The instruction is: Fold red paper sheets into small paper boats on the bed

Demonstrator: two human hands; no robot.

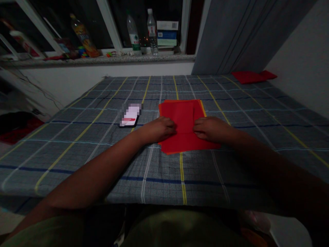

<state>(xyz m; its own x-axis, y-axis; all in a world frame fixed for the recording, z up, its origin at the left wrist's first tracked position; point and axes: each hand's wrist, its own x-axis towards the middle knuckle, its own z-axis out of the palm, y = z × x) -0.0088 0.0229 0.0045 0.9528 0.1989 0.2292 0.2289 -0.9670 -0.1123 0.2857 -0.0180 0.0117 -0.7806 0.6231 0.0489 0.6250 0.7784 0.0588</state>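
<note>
A sheet of red paper (pixel 183 118) with fold lines lies on top of a stack of coloured sheets, whose orange and yellow edges (pixel 203 107) show at the sides. My left hand (pixel 164 127) rests at the left side of the red paper, its fingers curled and pressed on it. On the opposite side, my right hand (pixel 209 129) has its fingers closed at the paper's right edge. A vertical edge of folded paper runs just left of the right fingertips. My thumbs are mostly hidden.
A phone (pixel 130 115) with a lit, blurred screen lies left of the paper on the plaid cloth (pixel 164 185). Red packets (pixel 249 77) lie at the far right corner. Bottles (pixel 152 32) and stacked boxes (pixel 167 34) stand on the windowsill behind.
</note>
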